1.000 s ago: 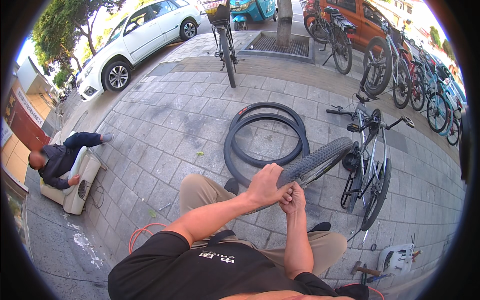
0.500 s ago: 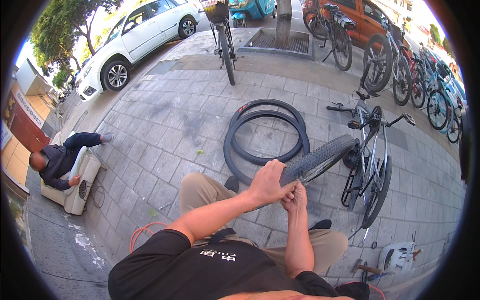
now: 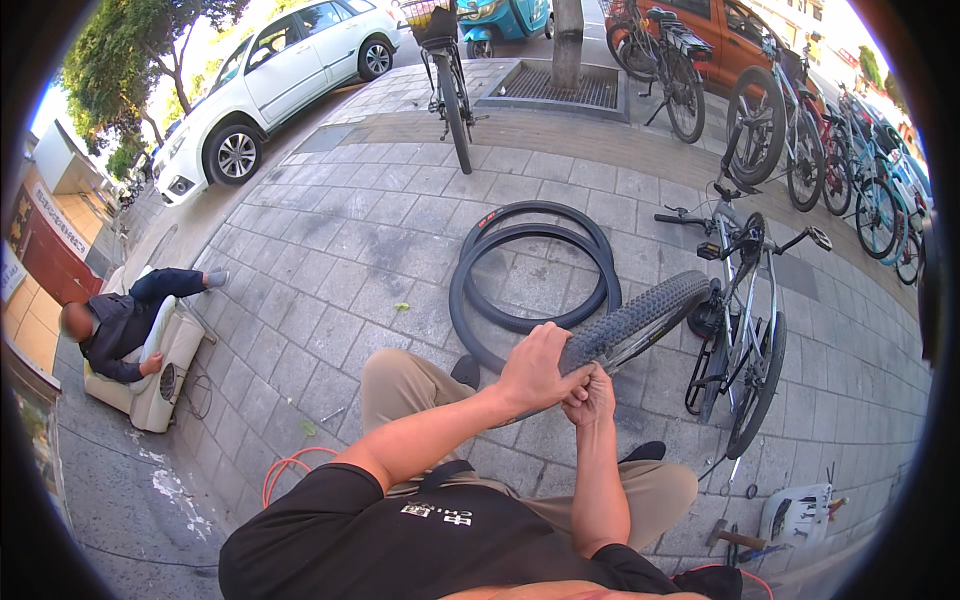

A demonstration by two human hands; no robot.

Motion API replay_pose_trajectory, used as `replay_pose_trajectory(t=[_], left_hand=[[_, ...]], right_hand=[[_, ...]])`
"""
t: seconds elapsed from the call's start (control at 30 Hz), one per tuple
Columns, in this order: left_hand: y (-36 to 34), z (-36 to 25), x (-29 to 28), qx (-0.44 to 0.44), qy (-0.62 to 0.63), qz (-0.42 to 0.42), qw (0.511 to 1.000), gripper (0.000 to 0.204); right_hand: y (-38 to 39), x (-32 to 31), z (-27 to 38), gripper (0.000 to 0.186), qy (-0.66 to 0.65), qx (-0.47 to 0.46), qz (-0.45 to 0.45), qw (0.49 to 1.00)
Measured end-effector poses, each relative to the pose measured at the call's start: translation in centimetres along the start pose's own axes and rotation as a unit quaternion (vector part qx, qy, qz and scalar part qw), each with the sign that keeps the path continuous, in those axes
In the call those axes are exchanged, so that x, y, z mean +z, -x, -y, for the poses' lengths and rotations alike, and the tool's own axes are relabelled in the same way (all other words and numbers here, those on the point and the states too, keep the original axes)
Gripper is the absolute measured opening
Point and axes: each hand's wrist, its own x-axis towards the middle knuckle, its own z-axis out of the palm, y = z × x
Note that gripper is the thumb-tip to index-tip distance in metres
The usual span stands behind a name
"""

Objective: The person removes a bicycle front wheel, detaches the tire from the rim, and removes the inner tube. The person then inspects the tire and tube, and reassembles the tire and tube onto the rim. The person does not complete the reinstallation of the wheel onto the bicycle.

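A bicycle wheel with a knobby black tyre (image 3: 640, 315) stands tilted between my knees. My left hand (image 3: 537, 368) is wrapped over the top of the tyre, its thumb reaching toward my other hand. Close beside it, my right hand (image 3: 592, 397) is closed, fingers curled at the wheel's side edge by the rim. What those fingers pinch is hidden. Two loose black tyres (image 3: 457, 300) lie overlapping on the paving just beyond the wheel.
An upside-down bicycle frame (image 3: 745, 290) stands to the right. Near lower right lie a hammer (image 3: 735, 537) and a white tool tray (image 3: 795, 515). An orange hose (image 3: 285, 465) runs at left. A person (image 3: 110, 330) sits on a seat far left; parked bicycles (image 3: 800, 150) stand at the back.
The view has shifted very slightly. Both hands keep the same hold on the wheel.
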Motion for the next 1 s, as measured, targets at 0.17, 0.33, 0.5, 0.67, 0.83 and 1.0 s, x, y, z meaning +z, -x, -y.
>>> replay_pose_trajectory(t=[0.17,0.33,0.5,0.67,0.83,1.0], left_hand=[[0.3,0.5,0.1,0.008,-0.005,-0.001,1.000,0.053],[0.4,0.5,-0.2,-0.002,0.002,0.018,1.000,0.050],[0.4,0.5,-0.3,-0.016,0.010,0.033,0.999,0.050],[0.4,0.5,-0.2,-0.021,0.011,0.037,0.999,0.049],[0.6,0.7,-0.2,-0.020,0.017,0.034,0.999,0.048],[0.5,0.6,-0.3,-0.023,0.023,0.036,0.999,0.047]], right_hand=[[0.2,0.4,0.0,0.036,-0.027,0.004,0.001,1.000],[0.4,0.6,-0.1,0.030,-0.034,0.002,0.001,0.999],[0.6,0.9,-0.1,0.027,-0.031,-0.002,0.004,1.000],[0.8,0.9,-0.1,0.026,-0.033,-0.004,0.013,0.999],[0.9,1.0,0.0,0.023,-0.024,-0.005,0.005,1.000],[1.0,1.3,0.0,0.021,-0.018,-0.006,-0.002,1.000]])
